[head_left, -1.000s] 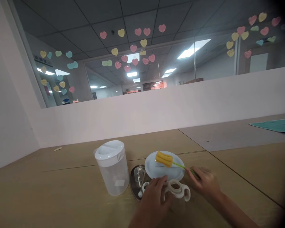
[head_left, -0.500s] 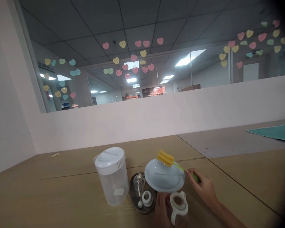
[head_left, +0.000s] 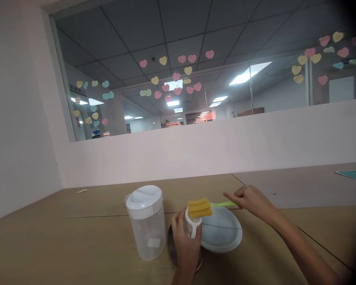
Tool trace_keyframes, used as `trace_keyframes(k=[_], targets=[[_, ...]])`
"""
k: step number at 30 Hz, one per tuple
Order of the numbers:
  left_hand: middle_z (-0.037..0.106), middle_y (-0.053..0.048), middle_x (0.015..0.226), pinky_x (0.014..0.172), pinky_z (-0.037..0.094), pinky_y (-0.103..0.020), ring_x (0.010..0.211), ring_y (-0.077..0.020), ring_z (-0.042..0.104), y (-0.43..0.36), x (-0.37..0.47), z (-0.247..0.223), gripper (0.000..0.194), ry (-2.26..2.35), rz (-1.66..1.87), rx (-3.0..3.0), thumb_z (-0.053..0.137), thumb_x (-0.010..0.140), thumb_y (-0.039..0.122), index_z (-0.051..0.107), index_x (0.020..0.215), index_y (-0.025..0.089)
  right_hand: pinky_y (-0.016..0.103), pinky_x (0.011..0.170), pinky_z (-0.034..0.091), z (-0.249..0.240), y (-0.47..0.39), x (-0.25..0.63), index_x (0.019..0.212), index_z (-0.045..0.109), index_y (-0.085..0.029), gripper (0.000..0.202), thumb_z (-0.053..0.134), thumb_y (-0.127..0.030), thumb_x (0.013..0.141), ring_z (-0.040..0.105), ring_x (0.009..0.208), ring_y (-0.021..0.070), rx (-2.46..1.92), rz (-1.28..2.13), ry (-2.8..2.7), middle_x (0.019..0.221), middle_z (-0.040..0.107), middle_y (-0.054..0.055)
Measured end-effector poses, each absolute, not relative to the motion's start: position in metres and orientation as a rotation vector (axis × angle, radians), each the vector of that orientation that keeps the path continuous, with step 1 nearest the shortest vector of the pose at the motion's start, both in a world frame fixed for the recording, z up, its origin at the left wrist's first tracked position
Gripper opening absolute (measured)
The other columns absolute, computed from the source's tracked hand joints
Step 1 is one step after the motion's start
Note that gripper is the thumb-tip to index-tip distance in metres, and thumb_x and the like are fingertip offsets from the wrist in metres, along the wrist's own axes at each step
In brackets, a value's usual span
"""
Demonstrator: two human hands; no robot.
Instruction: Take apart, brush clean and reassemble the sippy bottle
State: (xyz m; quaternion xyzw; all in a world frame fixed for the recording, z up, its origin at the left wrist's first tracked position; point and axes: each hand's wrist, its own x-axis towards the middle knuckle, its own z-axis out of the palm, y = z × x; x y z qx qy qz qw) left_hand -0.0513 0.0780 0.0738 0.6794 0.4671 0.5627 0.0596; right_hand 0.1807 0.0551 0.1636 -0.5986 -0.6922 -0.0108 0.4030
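My left hand [head_left: 185, 237] is closed around a baby bottle [head_left: 192, 227] with a white handled collar, holding it over the metal tray [head_left: 172, 248]. In my right hand [head_left: 249, 196] is the green handle of a bottle brush [head_left: 200, 208]. The brush's yellow sponge head lies across the bottle's mouth; whether any of it is inside I cannot tell. Below the brush stands a white bowl [head_left: 222, 229], partly behind the bottle. My left hand and the bottle hide most of the tray and what lies in it.
A tall clear plastic pitcher [head_left: 148, 233] with a white lid stands left of the tray. A teal cloth [head_left: 354, 174] lies at the far right of the table. A small pale flat piece [head_left: 82, 191] is at the back left. The wall [head_left: 154, 158] rises behind the table.
My left hand has lifted the bottle up and left, over the tray. My right hand has raised the brush handle and brought the sponge head to the bottle's mouth. The view has shifted left.
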Motion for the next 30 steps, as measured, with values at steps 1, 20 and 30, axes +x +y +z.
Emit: trace_keyframes(k=[1, 20, 30], targets=[[0.050, -0.010, 0.113, 0.094, 0.041, -0.036, 0.110, -0.0237, 0.048, 0.079, -0.053, 0.071, 0.041, 1.414, 1.710, 2.070, 0.055, 0.077, 0.029, 0.047, 0.116, 0.019, 0.023, 0.039, 0.024, 0.164, 0.054, 0.181, 0.033, 0.034, -0.018, 0.064, 0.044, -0.061, 0.079, 0.031, 0.034, 0.0065, -1.553, -0.058, -1.750, 0.033, 0.032, -0.002], [0.051, -0.009, 0.107, 0.091, 0.042, -0.042, 0.103, -0.0232, 0.050, 0.079, -0.049, 0.063, 0.048, 1.361, 2.008, 2.592, 0.052, 0.072, 0.006, 0.054, 0.117, 0.022, 0.027, 0.047, 0.013, 0.168, 0.045, 0.126, 0.044, 0.053, -0.017, 0.048, 0.044, -0.041, 0.085, 0.042, 0.044, 0.0100, -1.782, -0.467, -1.927, 0.048, 0.056, 0.004], [0.060, -0.007, 0.106, 0.099, 0.031, -0.050, 0.104, -0.0236, 0.052, 0.087, -0.065, 0.069, 0.056, 1.559, 1.704, 3.067, 0.048, 0.071, -0.001, 0.053, 0.120, 0.026, 0.024, 0.046, 0.027, 0.175, 0.035, 0.219, 0.045, 0.056, -0.018, 0.051, 0.046, -0.057, 0.077, 0.050, 0.047, 0.0137, -2.096, -0.031, -1.635, 0.049, 0.056, 0.004]])
